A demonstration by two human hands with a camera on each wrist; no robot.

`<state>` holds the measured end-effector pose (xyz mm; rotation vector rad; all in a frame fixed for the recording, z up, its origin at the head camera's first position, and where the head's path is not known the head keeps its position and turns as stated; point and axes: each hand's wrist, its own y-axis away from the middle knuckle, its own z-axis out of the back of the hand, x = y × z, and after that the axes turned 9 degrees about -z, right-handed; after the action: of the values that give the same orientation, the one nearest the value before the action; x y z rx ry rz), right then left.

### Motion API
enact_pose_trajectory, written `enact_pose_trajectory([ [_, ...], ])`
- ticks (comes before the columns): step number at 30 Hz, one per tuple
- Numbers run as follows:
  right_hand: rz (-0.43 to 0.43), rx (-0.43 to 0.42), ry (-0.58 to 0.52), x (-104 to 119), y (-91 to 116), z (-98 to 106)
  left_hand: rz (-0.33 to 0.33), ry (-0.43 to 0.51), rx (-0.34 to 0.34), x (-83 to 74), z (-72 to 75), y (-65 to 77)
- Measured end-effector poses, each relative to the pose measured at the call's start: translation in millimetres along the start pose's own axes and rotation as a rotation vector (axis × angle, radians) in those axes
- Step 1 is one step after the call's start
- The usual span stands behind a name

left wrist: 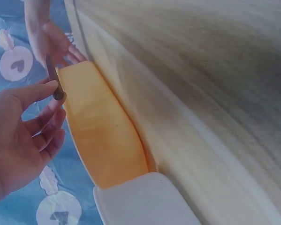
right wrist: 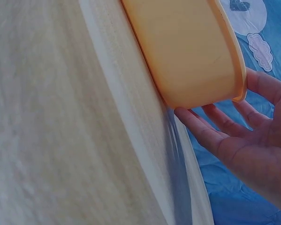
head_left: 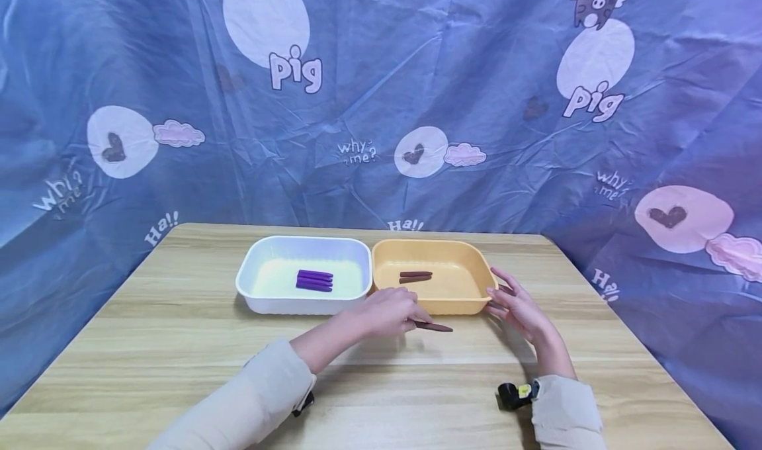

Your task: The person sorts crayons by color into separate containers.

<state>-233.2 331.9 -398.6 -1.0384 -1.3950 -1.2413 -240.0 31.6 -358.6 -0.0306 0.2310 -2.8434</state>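
My left hand pinches a brown crayon-like stick between thumb and fingers, in front of the yellow bin. The left wrist view shows the stick beside that bin's rim. At the bin's right end my right hand rests its fingertips on the outside wall. In the right wrist view, its fingers are fairly straight, with one digit up at the rim. Two more brown sticks lie inside the yellow bin.
A white bin stands against the yellow bin's left side and holds several purple sticks. Both bins are on a wooden table. A blue printed cloth hangs behind the table and along its right side.
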Motion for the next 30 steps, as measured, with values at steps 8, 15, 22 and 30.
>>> enact_pose_trajectory([
  [8, -0.002, -0.005, 0.002, 0.0, -0.4, -0.1, 0.075, -0.026, -0.033, 5.0, 11.6, -3.7],
  [15, -0.019, -0.023, 0.004, -1.6, -1.6, 0.5, 0.120, -0.082, -0.093, 12.7, 16.5, -7.6],
  [22, -0.015, -0.025, 0.010, -1.4, -0.5, 0.1, 0.199, -0.081, -0.141, 22.9, 17.3, -11.1],
  [30, -0.011, -0.018, 0.012, -0.6, 1.1, -1.2, 0.276, -0.085, -0.163, 33.7, 16.2, -16.9],
])
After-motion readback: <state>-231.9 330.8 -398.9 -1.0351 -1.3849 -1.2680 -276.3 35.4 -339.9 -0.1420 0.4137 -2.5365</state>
